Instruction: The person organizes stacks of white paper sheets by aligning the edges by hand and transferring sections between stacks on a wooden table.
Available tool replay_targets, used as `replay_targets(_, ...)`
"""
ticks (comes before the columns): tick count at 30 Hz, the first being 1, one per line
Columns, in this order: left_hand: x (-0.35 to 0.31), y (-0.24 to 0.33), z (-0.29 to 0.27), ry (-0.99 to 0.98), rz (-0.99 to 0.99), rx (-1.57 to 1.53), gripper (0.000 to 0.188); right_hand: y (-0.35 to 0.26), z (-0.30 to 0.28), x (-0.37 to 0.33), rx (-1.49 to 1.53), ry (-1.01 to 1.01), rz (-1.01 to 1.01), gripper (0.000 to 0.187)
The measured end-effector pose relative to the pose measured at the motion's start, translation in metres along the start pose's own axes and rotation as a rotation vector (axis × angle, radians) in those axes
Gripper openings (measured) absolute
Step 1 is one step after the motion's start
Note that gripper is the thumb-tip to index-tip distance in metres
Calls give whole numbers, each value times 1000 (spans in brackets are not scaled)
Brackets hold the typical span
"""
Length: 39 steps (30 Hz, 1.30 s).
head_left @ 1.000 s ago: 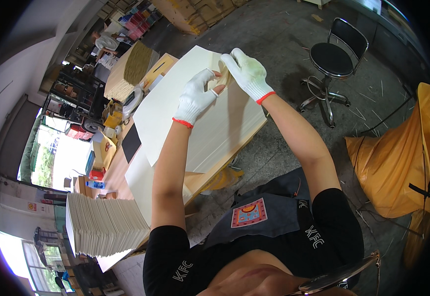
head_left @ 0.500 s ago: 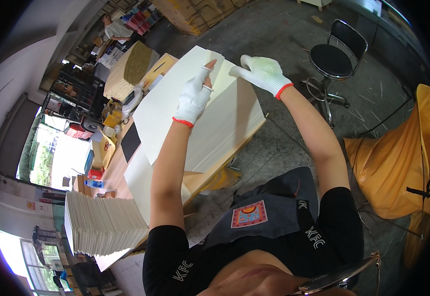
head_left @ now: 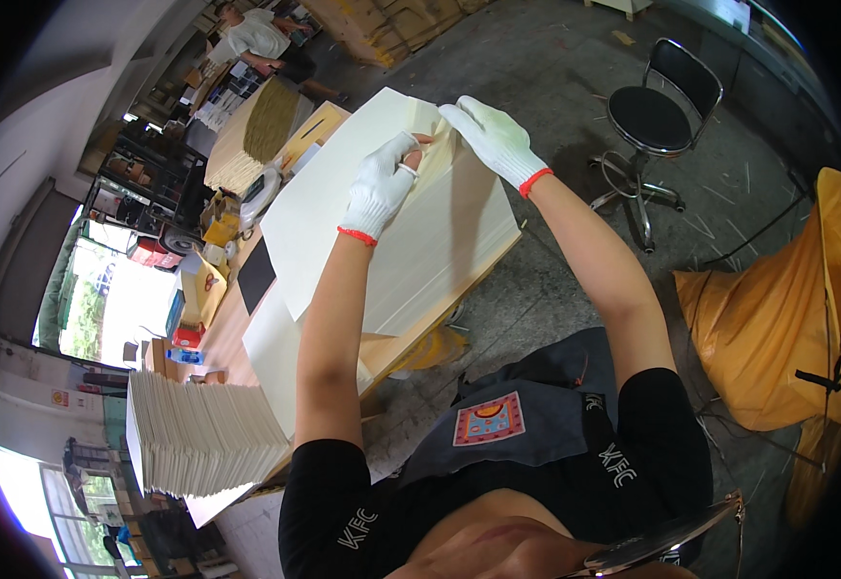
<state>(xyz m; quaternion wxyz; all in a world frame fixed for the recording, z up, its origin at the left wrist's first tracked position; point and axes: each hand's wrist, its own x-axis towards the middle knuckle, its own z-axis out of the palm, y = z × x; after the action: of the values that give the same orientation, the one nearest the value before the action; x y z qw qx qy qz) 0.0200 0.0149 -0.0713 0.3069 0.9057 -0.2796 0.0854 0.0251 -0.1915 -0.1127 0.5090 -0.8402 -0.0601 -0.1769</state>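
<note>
A tall stack of large cream-white paper sheets (head_left: 406, 256) stands at the table's edge in front of me. On its top sheet (head_left: 319, 217) lies my left hand (head_left: 382, 188), in a white knit glove with bare fingertips and a red cuff. Its fingers curl round the sheet's right edge. At the far right corner, my right hand (head_left: 493, 140), gloved the same way, has its fingers together over the sheet edges. Several sheets bend up between the two hands. The right thumb is hidden.
A lower pile of sheets (head_left: 203, 434) stands at the near left of the wooden table (head_left: 232, 333). A dark flat panel (head_left: 256, 277) lies beside the stack. Rightward are a black swivel chair (head_left: 647, 116) and an orange sack (head_left: 748, 328). Another person (head_left: 256, 39) is at the far left.
My right hand has moved left onto the sheet corner and its spread fingers have come together. My left fingers have curled in, and sheets now bend between the hands. The other person has shifted right.
</note>
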Motion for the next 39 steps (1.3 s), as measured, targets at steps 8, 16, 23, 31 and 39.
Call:
replay_targets(8, 0, 2, 2, -38, -36, 14, 36, 5, 6, -2, -34, 54, -16, 53)
replay_targets(16, -1, 6, -2, -37, -56, -36, 39, 6, 8, -3, 4, 78, -42, 54)
replay_targets(23, -2, -2, 4, 49, 38, 18, 33, 8, 8, -1, -24, 47, -62, 52)
replay_targets(31, -3, 4, -3, -63, 4, 104, 35, 11, 18, -1, -56, 152, -110, 46)
replay_targets(39, -3, 17, -4, -73, -65, -21, 31, 12, 12, -2, -13, 85, -70, 54)
